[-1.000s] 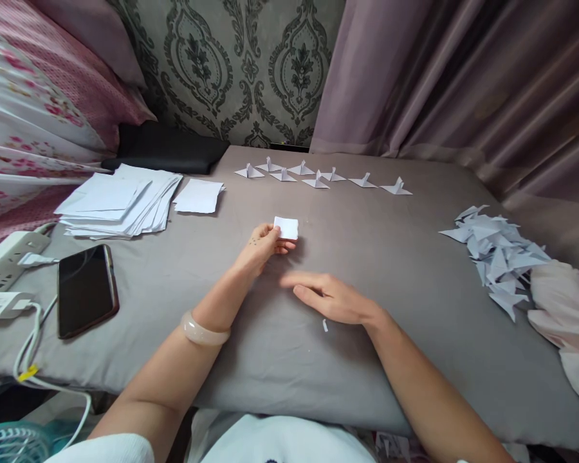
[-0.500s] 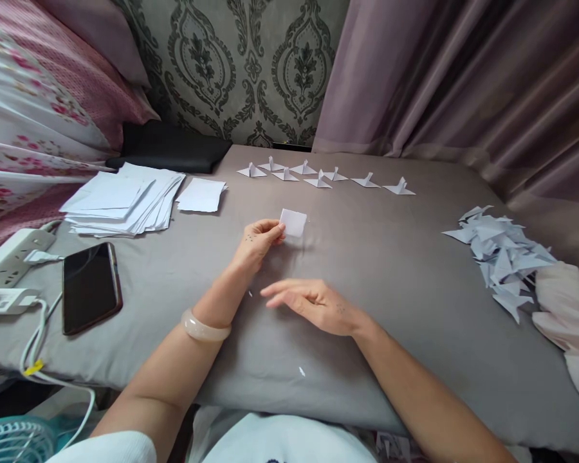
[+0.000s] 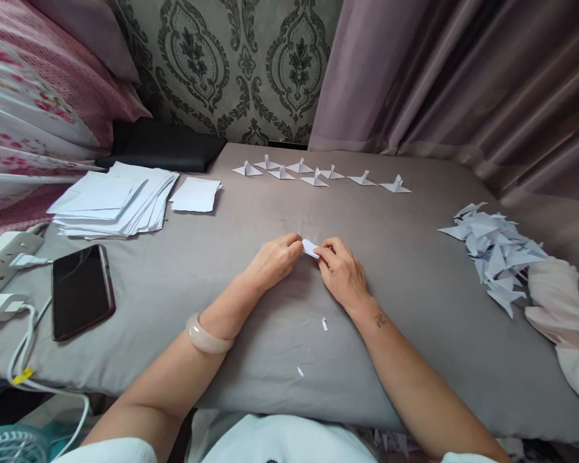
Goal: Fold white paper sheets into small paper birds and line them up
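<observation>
A small folded piece of white paper (image 3: pixel 311 249) is pinched between both hands just above the grey cloth. My left hand (image 3: pixel 276 260) grips its left end, with the fingers closed and a pale bangle on the wrist. At the right end, my right hand (image 3: pixel 341 271) holds the paper between thumb and fingertips. The fingers cover part of the paper, so its exact folds are hard to make out. Beyond the hands stand several folded paper birds (image 3: pixel 314 178) in loose rows. Two tiny paper scraps (image 3: pixel 325 324) lie nearer my body.
On the left are a stack of white sheets (image 3: pixel 107 204), a smaller stack of paper squares (image 3: pixel 195 195), a phone (image 3: pixel 83 291) and a power strip (image 3: pixel 6 257) with cables. A pile of folded paper birds (image 3: pixel 495 247) lies at right beside a pale pink cloth (image 3: pixel 560 308).
The right hand has moved up and taken hold of the paper, which now looks narrower. My left hand has shifted slightly right and down. A scrap now shows near the right wrist.
</observation>
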`<state>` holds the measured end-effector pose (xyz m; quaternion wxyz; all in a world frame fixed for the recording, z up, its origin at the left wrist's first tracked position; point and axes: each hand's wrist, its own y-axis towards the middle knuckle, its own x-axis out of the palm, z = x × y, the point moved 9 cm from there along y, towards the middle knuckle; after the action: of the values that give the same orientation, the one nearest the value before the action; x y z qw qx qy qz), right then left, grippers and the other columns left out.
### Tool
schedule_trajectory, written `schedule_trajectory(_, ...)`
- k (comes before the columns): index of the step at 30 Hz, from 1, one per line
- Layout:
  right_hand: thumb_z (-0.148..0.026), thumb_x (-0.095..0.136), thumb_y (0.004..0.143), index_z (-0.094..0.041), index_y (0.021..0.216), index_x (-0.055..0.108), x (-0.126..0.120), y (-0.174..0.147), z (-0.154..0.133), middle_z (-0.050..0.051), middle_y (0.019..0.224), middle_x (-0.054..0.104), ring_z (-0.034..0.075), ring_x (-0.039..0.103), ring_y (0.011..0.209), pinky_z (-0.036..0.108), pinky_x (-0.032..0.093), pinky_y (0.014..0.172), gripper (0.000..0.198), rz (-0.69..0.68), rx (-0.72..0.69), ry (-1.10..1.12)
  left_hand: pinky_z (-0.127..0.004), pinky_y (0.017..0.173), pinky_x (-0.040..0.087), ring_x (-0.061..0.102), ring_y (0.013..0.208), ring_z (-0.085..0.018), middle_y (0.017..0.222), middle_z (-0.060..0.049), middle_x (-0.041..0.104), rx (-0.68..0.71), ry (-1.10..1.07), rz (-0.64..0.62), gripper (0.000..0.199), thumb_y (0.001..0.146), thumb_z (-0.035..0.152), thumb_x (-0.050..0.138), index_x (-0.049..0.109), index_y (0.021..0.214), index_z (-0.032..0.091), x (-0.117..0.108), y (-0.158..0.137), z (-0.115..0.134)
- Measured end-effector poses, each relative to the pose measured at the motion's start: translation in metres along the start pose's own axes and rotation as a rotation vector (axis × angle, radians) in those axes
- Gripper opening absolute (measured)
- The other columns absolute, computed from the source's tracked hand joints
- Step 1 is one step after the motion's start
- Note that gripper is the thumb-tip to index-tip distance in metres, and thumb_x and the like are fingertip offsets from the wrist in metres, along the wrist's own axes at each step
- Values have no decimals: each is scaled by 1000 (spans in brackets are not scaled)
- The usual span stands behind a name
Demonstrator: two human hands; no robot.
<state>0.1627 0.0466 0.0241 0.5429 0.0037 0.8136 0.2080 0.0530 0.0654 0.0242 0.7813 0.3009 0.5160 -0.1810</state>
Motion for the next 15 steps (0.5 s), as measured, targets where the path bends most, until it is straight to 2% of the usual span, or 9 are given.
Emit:
schedule_trajectory(4,-20,51,90,-23,99,67,6,-4,2,5,99,62,19,58,89,29,44,69,19,-78,-12,-47,-23,65,44,58,74,-13,95,-7,60,-44,-14,-121,25,95,26,42,62,86,14,5,1,-6)
schedule_trajectory(8,-23,49,92,-22,93,67,5,-5,-3,5,99,62,18,58,90,29,43,66,18,-100,-51,-35,-23,63,42,59,72,-13,95,-6,60,-101,-57,-208,24,94,26,44,64,86,16,8,-2,-11)
schedule_trajectory(12,-21,49,91,-22,87,66,4,-7,-10,5,96,62,17,58,88,28,42,68,18,-97,-83,-8,-25,59,39,59,69,-14,94,-6,59,-102,21,-268,25,94,24,41,65,89,16,9,-5,-8)
schedule_trajectory(15,-23,53,90,-23,88,66,5,-6,-9,4,98,62,17,58,89,27,42,67,14,-101,-54,26,-26,56,36,59,69,-16,90,-7,59,-85,94,-302,26,95,21,37,62,93,15,10,-6,-2)
